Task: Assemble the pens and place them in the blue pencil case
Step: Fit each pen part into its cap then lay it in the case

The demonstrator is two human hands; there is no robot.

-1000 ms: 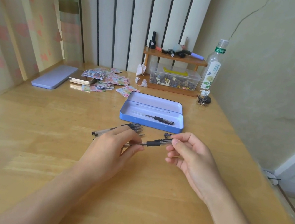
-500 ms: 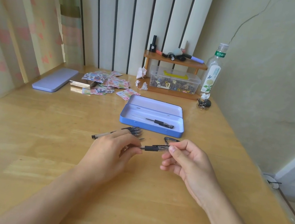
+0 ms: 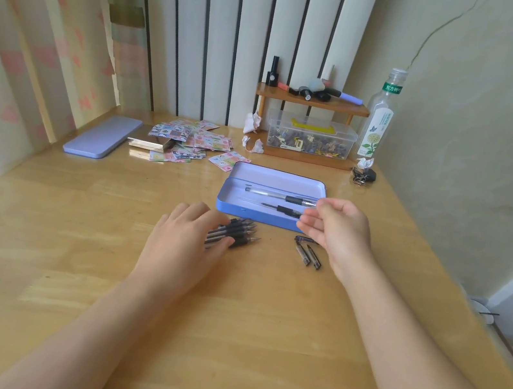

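Observation:
The open blue pencil case lies in the middle of the desk. A capped pen rests inside it. A second pen lies level over the case's far half, and my right hand pinches its right end between thumb and forefinger. My left hand lies flat, fingers spread, on a bunch of uncapped pens just in front of the case; their tips point right. Loose pen caps lie on the desk under my right wrist.
A lilac tin lid and scattered stickers lie at the back left. A small wooden shelf over a clear plastic box, a bottle and keys stand at the back right, by the wall.
Both hands held one pen in front of the case. My right hand has carried it over the case; my left hand has let go and dropped onto the uncapped pens.

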